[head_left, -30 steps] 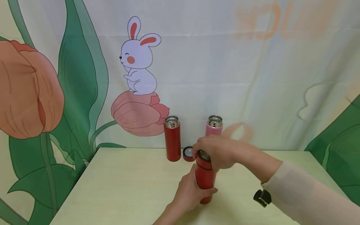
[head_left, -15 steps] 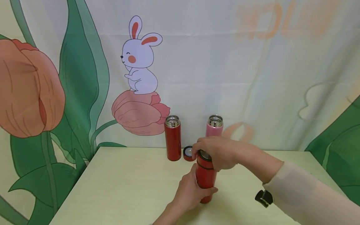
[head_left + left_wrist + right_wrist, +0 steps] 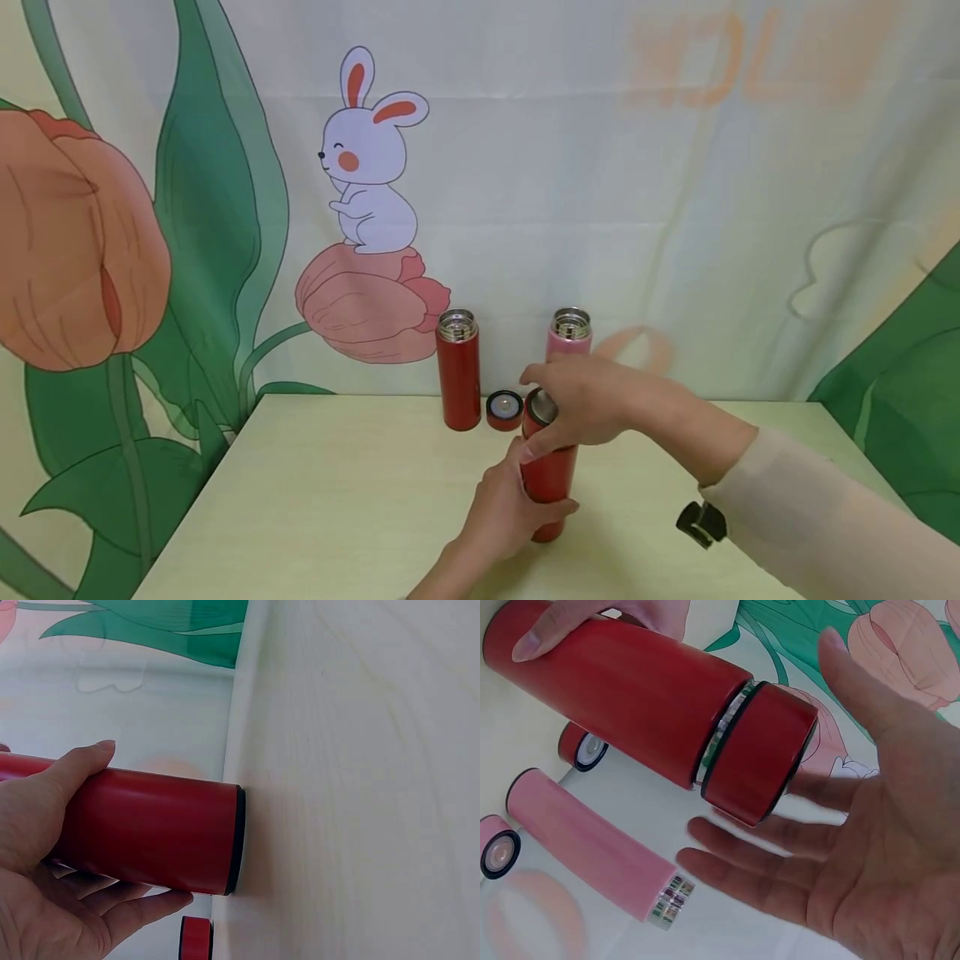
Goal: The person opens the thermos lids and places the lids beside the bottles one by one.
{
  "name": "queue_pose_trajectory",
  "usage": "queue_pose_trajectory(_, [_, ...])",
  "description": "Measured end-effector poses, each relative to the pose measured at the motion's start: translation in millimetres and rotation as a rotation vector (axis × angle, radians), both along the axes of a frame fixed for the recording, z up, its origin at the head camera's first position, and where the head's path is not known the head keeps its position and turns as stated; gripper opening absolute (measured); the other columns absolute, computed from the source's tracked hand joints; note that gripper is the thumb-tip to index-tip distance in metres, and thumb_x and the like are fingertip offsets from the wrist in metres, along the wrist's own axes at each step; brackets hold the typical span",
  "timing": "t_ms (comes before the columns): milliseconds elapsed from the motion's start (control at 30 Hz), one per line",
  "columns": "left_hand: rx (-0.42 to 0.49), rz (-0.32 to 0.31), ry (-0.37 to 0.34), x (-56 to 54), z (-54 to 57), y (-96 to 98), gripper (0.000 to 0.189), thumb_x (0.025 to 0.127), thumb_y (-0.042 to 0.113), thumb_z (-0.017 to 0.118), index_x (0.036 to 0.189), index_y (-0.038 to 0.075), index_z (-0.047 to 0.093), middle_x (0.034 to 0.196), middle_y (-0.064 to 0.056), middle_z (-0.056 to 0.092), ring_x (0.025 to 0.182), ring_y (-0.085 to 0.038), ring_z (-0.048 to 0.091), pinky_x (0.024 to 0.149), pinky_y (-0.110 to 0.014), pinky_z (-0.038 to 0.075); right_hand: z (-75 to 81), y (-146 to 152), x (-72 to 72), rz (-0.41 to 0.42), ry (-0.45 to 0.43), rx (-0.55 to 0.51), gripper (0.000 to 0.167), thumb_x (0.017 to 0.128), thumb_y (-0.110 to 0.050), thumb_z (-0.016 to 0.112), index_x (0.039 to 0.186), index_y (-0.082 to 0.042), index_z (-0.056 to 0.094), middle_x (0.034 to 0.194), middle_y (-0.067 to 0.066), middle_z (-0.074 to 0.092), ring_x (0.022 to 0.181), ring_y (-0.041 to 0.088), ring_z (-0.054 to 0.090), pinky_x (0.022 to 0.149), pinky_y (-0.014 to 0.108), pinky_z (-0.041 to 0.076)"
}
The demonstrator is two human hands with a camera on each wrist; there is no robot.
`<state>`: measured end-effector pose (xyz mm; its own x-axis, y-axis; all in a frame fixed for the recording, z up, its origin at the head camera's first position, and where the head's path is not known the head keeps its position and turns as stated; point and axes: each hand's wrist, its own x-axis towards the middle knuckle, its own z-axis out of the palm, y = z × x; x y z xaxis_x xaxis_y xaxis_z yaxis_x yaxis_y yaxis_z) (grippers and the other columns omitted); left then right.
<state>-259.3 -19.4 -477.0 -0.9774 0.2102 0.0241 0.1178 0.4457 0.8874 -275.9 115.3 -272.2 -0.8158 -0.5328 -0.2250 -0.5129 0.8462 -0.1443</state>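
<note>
A red thermos (image 3: 551,483) stands upright on the table, its lower body gripped by my left hand (image 3: 497,510). In the left wrist view the thumb and fingers wrap round the thermos (image 3: 161,829) just above its black base. A red lid (image 3: 763,750) sits on its mouth, with a strip of metal neck showing between lid and body. My right hand (image 3: 588,398) is around the lid from above. Seen from the right wrist, that hand (image 3: 885,840) is spread, thumb and fingers on either side of the lid.
Behind stand another red thermos (image 3: 459,383) and a pink thermos (image 3: 570,340), both with bare metal mouths. Between them a red lid (image 3: 504,413) lies upturned on the table (image 3: 315,500). A pink lid (image 3: 498,847) lies beside the pink thermos. A printed curtain (image 3: 510,167) hangs behind.
My right hand has loosened from the lid: its fingers have lifted and its thumb has swung round to the near side, close to my left hand. The left hand keeps its grip.
</note>
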Motion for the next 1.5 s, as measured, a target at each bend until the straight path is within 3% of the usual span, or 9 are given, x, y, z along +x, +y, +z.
queue_pose_trajectory(100, [-0.009,0.000,0.033,0.8,-1.6,-1.4,0.079,0.079,0.042,0.090,0.141,0.020,0.045,0.126,0.002,0.069,0.113,-0.019,0.066,0.096,-0.046,0.058,1.4,-4,0.7,-0.054,0.026,0.030,0.087,0.084,-0.068,0.074,0.139,-0.003,0.057,0.120,0.009,0.070,0.113,0.026,0.066,0.094,0.042,0.057])
queue_pose_trajectory(267, [-0.016,0.000,0.062,-0.1,-4.7,-2.3,0.076,0.079,0.043,0.089,0.140,0.023,0.047,0.122,0.005,0.071,0.109,-0.015,0.068,0.096,-0.044,0.057,-0.1,-12,1.0,-0.144,0.039,0.063,0.070,0.084,-0.075,0.068,0.091,-0.006,0.064,0.074,0.002,0.061,0.075,0.019,0.062,0.065,0.032,0.049])
queue_pose_trajectory(400, [-0.012,0.001,0.058,-0.4,-6.1,-2.3,0.076,0.079,0.043,0.089,0.140,0.024,0.047,0.122,0.004,0.072,0.108,-0.015,0.069,0.097,-0.044,0.057,-1.4,-17,2.4,-0.184,0.049,0.093,0.067,0.084,-0.076,0.067,0.075,-0.010,0.061,0.065,0.001,0.058,0.065,0.018,0.061,0.059,0.030,0.047])
queue_pose_trajectory(733, [0.005,0.001,0.031,0.3,-5.6,-2.1,0.077,0.079,0.044,0.089,0.140,0.025,0.047,0.123,0.006,0.070,0.110,-0.015,0.068,0.099,-0.046,0.056,-5.8,-23,4.8,-0.205,0.059,0.085,0.047,0.089,-0.055,0.074,0.077,-0.011,0.063,0.067,0.002,0.063,0.057,0.018,0.063,0.052,0.030,0.052])
queue_pose_trajectory(1067, [0.000,0.001,0.039,0.7,-3.3,-1.7,0.084,0.079,0.045,0.089,0.146,0.024,0.043,0.125,0.005,0.070,0.111,-0.016,0.067,0.097,-0.045,0.057,-3.7,-20,3.4,-0.140,0.081,0.046,0.040,0.085,-0.043,0.079,0.070,-0.011,0.060,0.061,-0.002,0.053,0.063,0.017,0.056,0.056,0.027,0.043])
queue_pose_trajectory(1300, [-0.010,0.004,0.011,0.4,-1.5,-0.8,0.077,0.079,0.044,0.089,0.139,0.023,0.046,0.125,0.005,0.069,0.112,-0.016,0.066,0.097,-0.045,0.057,-1.1,-14,5.9,-0.147,0.048,-0.024,0.033,0.079,-0.035,0.086,0.086,-0.010,0.066,0.075,0.000,0.063,0.073,0.018,0.060,0.061,0.029,0.050])
queue_pose_trajectory(1500, [-0.024,0.002,0.013,-0.4,-0.7,-0.2,0.073,0.079,0.043,0.089,0.136,0.023,0.047,0.124,0.005,0.070,0.111,-0.015,0.066,0.096,-0.043,0.057,-0.4,-10,3.0,-0.100,0.035,-0.043,0.033,0.076,-0.027,0.088,0.101,-0.012,0.075,0.084,-0.003,0.068,0.080,0.017,0.062,0.068,0.030,0.055])
